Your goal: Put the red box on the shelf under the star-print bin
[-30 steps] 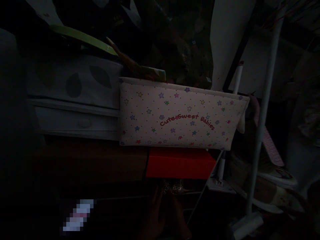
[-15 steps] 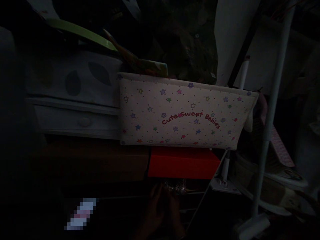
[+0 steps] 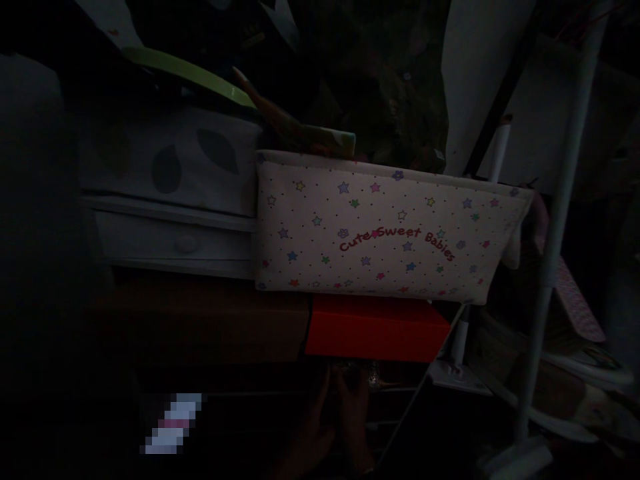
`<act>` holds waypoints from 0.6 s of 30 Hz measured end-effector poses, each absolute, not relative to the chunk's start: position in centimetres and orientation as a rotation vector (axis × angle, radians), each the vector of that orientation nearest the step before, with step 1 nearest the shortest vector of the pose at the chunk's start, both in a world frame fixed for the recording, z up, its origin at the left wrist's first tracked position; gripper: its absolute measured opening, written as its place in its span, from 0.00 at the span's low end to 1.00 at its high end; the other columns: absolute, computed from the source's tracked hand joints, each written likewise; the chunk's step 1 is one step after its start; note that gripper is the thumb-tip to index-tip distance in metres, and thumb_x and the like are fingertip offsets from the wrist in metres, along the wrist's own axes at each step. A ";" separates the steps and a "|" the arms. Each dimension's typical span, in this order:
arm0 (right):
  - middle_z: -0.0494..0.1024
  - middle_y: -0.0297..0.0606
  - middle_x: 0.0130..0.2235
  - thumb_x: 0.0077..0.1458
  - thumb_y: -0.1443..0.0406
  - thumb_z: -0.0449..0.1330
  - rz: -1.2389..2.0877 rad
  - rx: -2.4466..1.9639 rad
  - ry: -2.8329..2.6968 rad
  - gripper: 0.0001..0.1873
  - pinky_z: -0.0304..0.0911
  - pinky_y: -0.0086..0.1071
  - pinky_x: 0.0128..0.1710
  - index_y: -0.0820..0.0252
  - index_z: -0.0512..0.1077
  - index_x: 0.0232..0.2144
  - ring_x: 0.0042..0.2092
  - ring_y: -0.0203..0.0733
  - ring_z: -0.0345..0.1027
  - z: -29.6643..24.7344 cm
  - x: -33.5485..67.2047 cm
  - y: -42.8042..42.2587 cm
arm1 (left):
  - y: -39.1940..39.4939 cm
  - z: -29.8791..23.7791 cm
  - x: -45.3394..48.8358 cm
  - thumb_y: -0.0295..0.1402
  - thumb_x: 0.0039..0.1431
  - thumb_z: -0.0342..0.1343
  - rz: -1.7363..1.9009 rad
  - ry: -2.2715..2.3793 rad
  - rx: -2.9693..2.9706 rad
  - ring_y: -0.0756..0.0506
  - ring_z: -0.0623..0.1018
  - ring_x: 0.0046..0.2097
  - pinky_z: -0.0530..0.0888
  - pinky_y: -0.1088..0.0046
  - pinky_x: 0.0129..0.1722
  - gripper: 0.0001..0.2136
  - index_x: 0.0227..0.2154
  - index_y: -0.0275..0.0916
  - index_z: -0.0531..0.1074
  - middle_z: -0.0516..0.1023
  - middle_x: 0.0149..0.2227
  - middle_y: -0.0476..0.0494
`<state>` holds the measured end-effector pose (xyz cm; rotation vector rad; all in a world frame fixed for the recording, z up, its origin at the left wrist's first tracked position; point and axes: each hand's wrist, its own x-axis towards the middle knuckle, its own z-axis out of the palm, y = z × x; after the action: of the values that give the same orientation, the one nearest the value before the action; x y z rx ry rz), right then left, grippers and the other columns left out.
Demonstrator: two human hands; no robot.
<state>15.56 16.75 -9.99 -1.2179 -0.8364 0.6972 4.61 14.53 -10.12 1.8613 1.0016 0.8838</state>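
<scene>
The scene is very dark. My left hand (image 3: 316,421) reaches up from the bottom, its dim fingers close beside my right hand. Curled fingers of my right hand (image 3: 353,407) are at a glittery silver item (image 3: 373,375), perhaps a shoe, just under a red box (image 3: 377,330). Sparkle also shows behind the fingertips of both hands. Darkness hides the left fingers' grip. Thin pale rack bars (image 3: 400,390) run near the hands.
Above the red box sits a white fabric bin (image 3: 370,267) with stars and "Cute Sweet Babies". Left are a brown box (image 3: 210,320) and a white drawer (image 3: 140,237). A pale pole (image 3: 550,253) leans at the right, near a pale, footed stand (image 3: 460,377).
The view has shifted, so surroundings sit farther right. My hands have drawn closer together at the glittery item, and the right fingers look more curled.
</scene>
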 end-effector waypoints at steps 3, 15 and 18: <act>0.77 0.43 0.42 0.44 0.54 0.65 0.615 -1.276 -0.849 0.28 0.65 0.37 0.46 0.61 0.66 0.44 0.45 0.48 0.71 -9.8 15.7 16.9 | 14.1 -9.7 4.7 0.25 0.52 0.44 0.838 1.004 1.786 0.45 0.43 0.68 0.44 0.59 0.66 0.36 0.64 0.29 0.39 0.36 0.69 0.36; 0.74 0.50 0.48 0.46 0.53 0.63 0.480 -1.412 -0.986 0.30 0.60 0.43 0.51 0.65 0.66 0.48 0.51 0.53 0.67 -10.9 15.8 17.8 | 14.0 -10.1 4.6 0.30 0.53 0.46 0.842 0.941 1.544 0.42 0.44 0.68 0.46 0.58 0.66 0.37 0.65 0.31 0.38 0.38 0.69 0.38; 0.74 0.51 0.48 0.45 0.53 0.63 0.469 -1.441 -0.990 0.30 0.61 0.43 0.50 0.66 0.67 0.47 0.50 0.55 0.67 -10.8 15.7 17.8 | 14.2 -10.5 4.5 0.28 0.52 0.46 0.854 0.929 1.501 0.43 0.45 0.68 0.47 0.58 0.66 0.37 0.65 0.32 0.38 0.38 0.69 0.38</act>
<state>15.73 17.78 -10.80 -1.4412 -0.9898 0.4687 4.54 14.15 -10.53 1.5012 0.9291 0.8544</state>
